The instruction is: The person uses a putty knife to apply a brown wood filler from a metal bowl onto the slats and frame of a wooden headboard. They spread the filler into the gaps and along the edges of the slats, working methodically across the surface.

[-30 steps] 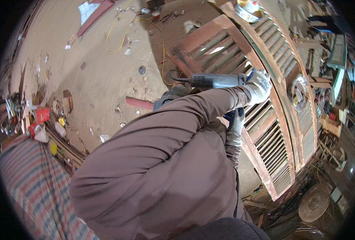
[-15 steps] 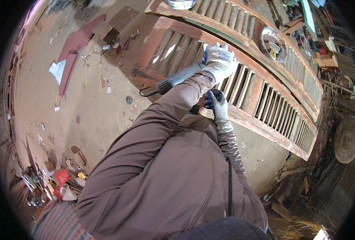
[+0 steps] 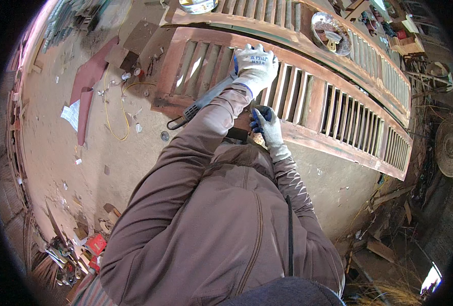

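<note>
the brown floor [image 3: 129, 176] is dusty, with bits of trash [image 3: 138, 128] and a dark red sheet [image 3: 89, 76] off to my left. in front of me is a brown wooden shutter [image 3: 315, 104] with lots of slats. another shutter [image 3: 305, 20] is just past it, with a round bowl [image 3: 320, 24] on top and a brush [image 3: 332, 43] inside. my left hand [image 3: 257, 64], in a white and blue glove [image 3: 254, 76], is wrapped around the front end of a long grey power tool [image 3: 200, 105], over the near shutter. my right hand [image 3: 268, 126] is by that shutter's near edge, fingers bent, and i can't tell if they hold anything.
</note>
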